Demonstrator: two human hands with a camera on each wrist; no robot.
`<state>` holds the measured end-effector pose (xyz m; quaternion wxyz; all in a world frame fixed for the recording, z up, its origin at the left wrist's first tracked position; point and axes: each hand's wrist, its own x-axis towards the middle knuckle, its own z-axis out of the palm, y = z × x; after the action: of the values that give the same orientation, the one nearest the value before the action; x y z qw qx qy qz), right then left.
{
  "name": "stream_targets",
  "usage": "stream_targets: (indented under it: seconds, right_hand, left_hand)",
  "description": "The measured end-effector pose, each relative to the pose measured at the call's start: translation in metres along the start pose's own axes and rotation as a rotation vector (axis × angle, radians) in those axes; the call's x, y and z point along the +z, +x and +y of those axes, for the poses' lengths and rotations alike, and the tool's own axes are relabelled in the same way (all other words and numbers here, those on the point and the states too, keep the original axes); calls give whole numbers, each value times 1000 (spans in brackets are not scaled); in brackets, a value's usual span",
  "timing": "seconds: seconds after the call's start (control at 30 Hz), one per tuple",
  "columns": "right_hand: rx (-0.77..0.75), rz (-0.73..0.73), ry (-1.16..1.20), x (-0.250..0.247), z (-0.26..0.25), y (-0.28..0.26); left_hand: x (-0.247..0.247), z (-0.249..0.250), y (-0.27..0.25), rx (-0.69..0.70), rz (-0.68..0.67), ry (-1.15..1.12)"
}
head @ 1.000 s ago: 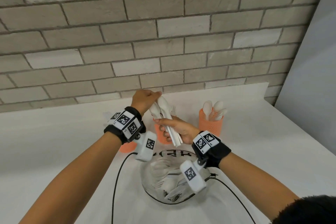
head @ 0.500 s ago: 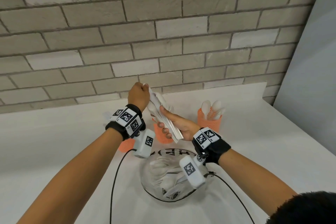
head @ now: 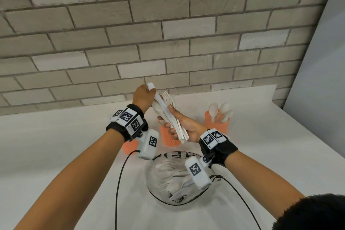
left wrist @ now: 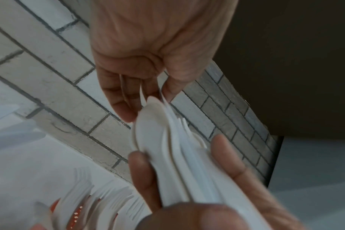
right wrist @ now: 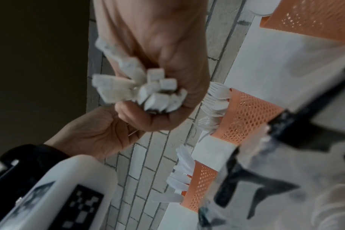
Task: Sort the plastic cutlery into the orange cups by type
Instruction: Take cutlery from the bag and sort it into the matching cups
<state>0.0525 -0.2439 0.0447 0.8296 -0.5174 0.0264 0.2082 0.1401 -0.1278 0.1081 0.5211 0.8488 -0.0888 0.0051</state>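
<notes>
Right hand (head: 184,127) grips cutlery bundle (head: 169,115) — left hand (head: 142,97) pinches one piece.

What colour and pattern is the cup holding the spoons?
Orange with a fine perforated mesh: the cup holding spoons, clearest in the head view.

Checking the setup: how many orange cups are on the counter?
3: right cup with spoons, middle cup behind the right hand, left cup behind the left wrist. None seems hidden.

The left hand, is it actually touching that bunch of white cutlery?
Touching. The left wrist view shows the left hand pinching a piece of the bundle of cutlery.
</notes>
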Motion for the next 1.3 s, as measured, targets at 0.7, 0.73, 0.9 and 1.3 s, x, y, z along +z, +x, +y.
stream_targets:
  seconds: [0.7,0.73,0.9,1.3]
  right_hand:
    - [-118,99,60,-19,5,5]
    - [-119,91,54,-19,5,5]
    - [-103,64,62,-15,6,7]
    - [-85,62,108,-13,2,-1]
  left_hand:
    - [-75,-48,10,284,513,-280]
    - [-79,-56,11,304,513,-208]
    - [-78,-87,12,320,497,158]
    - [-40,-128,10,261,297,679]
